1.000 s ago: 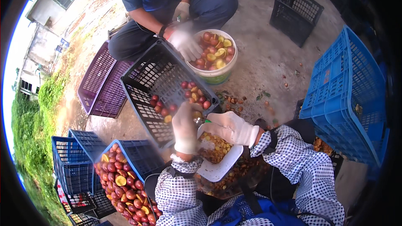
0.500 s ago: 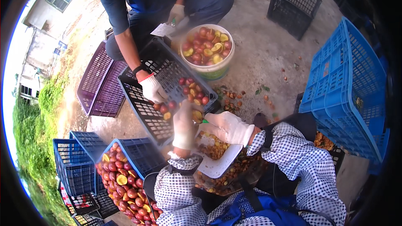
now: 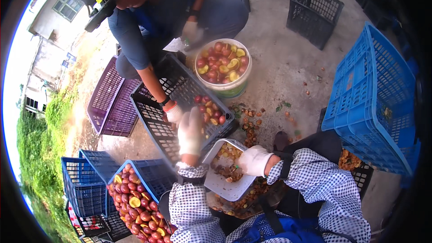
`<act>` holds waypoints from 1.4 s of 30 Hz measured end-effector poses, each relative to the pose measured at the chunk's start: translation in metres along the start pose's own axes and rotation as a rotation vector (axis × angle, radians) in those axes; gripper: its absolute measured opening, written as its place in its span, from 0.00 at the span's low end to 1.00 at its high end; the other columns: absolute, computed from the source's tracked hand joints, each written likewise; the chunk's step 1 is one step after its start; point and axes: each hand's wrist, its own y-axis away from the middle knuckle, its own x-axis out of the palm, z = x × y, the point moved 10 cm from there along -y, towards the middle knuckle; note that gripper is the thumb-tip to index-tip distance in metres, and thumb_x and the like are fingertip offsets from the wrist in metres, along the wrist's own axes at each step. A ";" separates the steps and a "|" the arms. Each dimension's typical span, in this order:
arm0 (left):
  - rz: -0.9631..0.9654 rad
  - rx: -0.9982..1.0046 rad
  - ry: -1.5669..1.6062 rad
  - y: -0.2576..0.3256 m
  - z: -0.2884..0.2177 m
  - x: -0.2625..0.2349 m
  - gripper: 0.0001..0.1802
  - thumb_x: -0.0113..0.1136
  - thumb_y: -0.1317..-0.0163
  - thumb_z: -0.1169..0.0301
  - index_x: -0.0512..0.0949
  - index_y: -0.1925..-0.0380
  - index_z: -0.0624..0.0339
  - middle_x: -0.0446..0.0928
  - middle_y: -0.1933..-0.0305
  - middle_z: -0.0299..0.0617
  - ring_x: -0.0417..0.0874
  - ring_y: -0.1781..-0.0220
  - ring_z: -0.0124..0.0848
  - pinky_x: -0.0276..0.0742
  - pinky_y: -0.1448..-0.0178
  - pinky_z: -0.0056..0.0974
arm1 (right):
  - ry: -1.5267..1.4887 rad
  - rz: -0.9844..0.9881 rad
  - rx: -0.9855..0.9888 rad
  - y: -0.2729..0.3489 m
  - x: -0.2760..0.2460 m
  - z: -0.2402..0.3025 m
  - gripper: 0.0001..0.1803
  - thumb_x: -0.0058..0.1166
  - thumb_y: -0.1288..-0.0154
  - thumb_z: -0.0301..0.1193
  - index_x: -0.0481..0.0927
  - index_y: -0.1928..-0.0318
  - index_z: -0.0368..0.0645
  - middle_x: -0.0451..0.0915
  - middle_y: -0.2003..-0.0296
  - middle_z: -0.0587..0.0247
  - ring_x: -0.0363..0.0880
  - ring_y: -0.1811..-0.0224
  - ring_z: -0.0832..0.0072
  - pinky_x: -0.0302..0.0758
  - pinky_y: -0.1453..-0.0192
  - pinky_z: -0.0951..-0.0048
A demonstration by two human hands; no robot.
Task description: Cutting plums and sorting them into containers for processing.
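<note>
My left hand, in a white glove, reaches over the black crate; its fingers are smeared and I cannot tell whether they hold anything. Dark red fruits and yellow cut pieces lie in that crate just beyond it. My right hand, also gloved, is closed over the right side of a white basin. A small green-handled tool shows at its fingers; the rest is hidden. Brown and yellowish scraps cover the basin's bottom.
Opposite, a co-worker's gloved hand reaches into the same crate near my left hand. A white bucket of fruits stands beyond. A blue crate spills fruits at left; a tall blue crate stands right. Scraps litter the concrete.
My left hand has left the spot beside my right hand and moved up over the crate. My right hand has lowered over the basin. The co-worker leans further in.
</note>
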 end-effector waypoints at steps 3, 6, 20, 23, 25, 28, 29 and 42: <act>0.068 -0.078 -0.024 -0.051 -0.026 0.028 0.27 0.49 0.28 0.46 0.80 0.62 0.62 0.76 0.72 0.35 0.74 0.76 0.24 0.69 0.73 0.29 | -0.034 -0.102 -0.100 0.003 -0.013 0.004 0.18 0.53 0.34 0.47 0.83 0.60 0.44 0.83 0.71 0.50 0.84 0.65 0.50 0.79 0.60 0.50; 0.152 -0.487 0.159 -0.100 -0.018 0.055 0.29 0.48 0.28 0.44 0.79 0.58 0.62 0.77 0.70 0.37 0.75 0.80 0.26 0.69 0.79 0.32 | -0.072 -0.204 -0.112 0.008 -0.035 0.013 0.17 0.52 0.34 0.45 0.80 0.63 0.43 0.82 0.75 0.50 0.84 0.68 0.51 0.79 0.63 0.51; 0.703 -0.186 -0.927 -0.039 0.290 0.079 0.23 0.58 0.39 0.64 0.73 0.44 0.55 0.81 0.51 0.55 0.84 0.51 0.51 0.79 0.47 0.49 | -0.053 -0.142 -0.049 0.012 -0.037 -0.005 0.14 0.58 0.36 0.42 0.76 0.69 0.46 0.75 0.78 0.57 0.81 0.81 0.60 0.76 0.80 0.59; 0.468 -0.399 -0.587 -0.028 0.303 0.089 0.27 0.70 0.51 0.63 0.75 0.49 0.57 0.79 0.49 0.57 0.81 0.47 0.56 0.79 0.45 0.52 | -0.017 -0.169 -0.037 0.006 -0.030 -0.015 0.14 0.56 0.34 0.43 0.76 0.68 0.46 0.75 0.79 0.57 0.81 0.81 0.61 0.76 0.79 0.60; 0.550 -0.242 -0.703 -0.030 0.282 0.098 0.27 0.70 0.52 0.64 0.76 0.50 0.58 0.80 0.51 0.57 0.82 0.51 0.54 0.80 0.47 0.50 | -0.027 -0.186 -0.037 0.006 -0.024 -0.025 0.14 0.56 0.34 0.43 0.76 0.67 0.46 0.75 0.79 0.57 0.81 0.81 0.61 0.76 0.79 0.59; 0.559 -0.435 -0.538 -0.047 0.252 0.060 0.23 0.64 0.50 0.68 0.77 0.53 0.63 0.82 0.58 0.50 0.85 0.61 0.44 0.82 0.55 0.46 | -0.066 -0.265 -0.046 0.005 -0.034 -0.021 0.15 0.57 0.34 0.44 0.76 0.65 0.45 0.76 0.76 0.56 0.81 0.79 0.60 0.76 0.78 0.58; 0.420 -0.828 -0.037 -0.040 0.205 0.046 0.21 0.59 0.48 0.71 0.76 0.52 0.65 0.81 0.62 0.43 0.83 0.66 0.35 0.82 0.62 0.42 | -0.134 -0.337 -0.052 0.006 -0.043 -0.021 0.15 0.56 0.33 0.44 0.76 0.63 0.45 0.77 0.75 0.56 0.82 0.78 0.58 0.76 0.77 0.57; 0.343 -0.541 0.965 -0.014 -0.112 0.070 0.27 0.46 0.25 0.47 0.74 0.47 0.61 0.78 0.60 0.40 0.80 0.63 0.28 0.78 0.63 0.29 | -0.560 -1.177 -0.197 0.093 -0.189 -0.016 0.09 0.58 0.31 0.33 0.77 0.59 0.40 0.80 0.69 0.46 0.81 0.66 0.46 0.75 0.65 0.56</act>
